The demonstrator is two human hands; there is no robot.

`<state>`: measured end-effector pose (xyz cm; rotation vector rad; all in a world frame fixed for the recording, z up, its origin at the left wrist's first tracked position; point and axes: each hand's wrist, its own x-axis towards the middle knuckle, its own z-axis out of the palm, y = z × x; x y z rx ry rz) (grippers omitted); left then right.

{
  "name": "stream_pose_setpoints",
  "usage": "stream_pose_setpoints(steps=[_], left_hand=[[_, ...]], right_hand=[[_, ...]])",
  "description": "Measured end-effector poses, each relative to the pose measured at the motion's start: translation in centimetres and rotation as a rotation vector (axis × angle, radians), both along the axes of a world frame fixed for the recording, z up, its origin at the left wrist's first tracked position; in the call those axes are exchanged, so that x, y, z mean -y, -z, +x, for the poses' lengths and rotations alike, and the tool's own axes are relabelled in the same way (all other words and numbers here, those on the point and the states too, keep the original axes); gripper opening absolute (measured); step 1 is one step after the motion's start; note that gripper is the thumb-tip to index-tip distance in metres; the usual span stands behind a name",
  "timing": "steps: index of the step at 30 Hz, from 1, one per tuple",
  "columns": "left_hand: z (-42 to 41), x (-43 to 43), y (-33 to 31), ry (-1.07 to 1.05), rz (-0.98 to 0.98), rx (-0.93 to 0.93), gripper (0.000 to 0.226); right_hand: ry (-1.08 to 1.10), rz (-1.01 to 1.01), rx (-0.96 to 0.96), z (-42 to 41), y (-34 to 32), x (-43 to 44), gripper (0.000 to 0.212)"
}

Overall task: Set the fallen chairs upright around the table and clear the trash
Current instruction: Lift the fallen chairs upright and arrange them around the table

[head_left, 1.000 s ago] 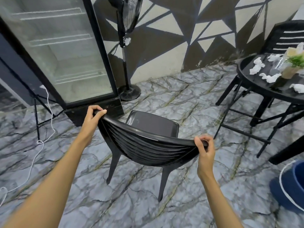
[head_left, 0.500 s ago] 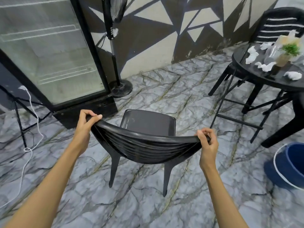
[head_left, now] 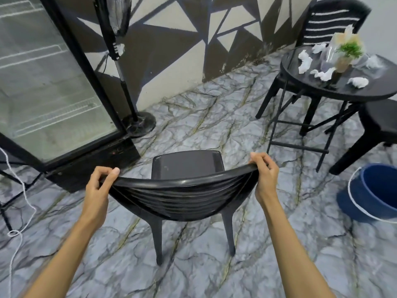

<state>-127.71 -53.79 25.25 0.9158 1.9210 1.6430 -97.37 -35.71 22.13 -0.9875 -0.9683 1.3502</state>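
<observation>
A black plastic chair (head_left: 187,166) stands upright on its legs in front of me, its seat facing away. My left hand (head_left: 97,190) grips the left end of its curved backrest top and my right hand (head_left: 265,176) grips the right end. The round black table (head_left: 376,91) is at the upper right, strewn with several crumpled white papers (head_left: 358,82) around a small potted plant (head_left: 347,54). A second black chair (head_left: 335,20) stands upright behind the table. Another black chair (head_left: 378,123) shows partly at the right edge.
A glass-door fridge (head_left: 43,87) fills the left. A standing fan (head_left: 137,123) rests beside it against the patterned wall. A blue bucket (head_left: 378,190) sits on the floor at the right. A white cord (head_left: 17,211) trails along the left floor.
The chair and both hands have swung to the right, nearer the table; the view has turned so the table and the bucket show more fully. Both grips are unchanged.
</observation>
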Motion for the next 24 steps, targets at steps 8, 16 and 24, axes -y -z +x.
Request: stream_pose_setpoints(steps=[8, 16, 24], left_hand=[[5.5, -9.4, 0.4, 0.059, 0.022, 0.119, 0.028], [13.8, -23.0, 1.1, 0.220, 0.009, 0.104, 0.017], [21.9, -32.9, 2.3, 0.395, -0.033, 0.080, 0.018]], right_hand=[[-0.004, -0.004, 0.025, 5.8, -1.1, -9.7, 0.031], [0.179, -0.008, 0.063, 17.1, -0.8, -17.1, 0.033], [0.397, -0.009, 0.090, 26.7, 1.0, -18.1, 0.027]])
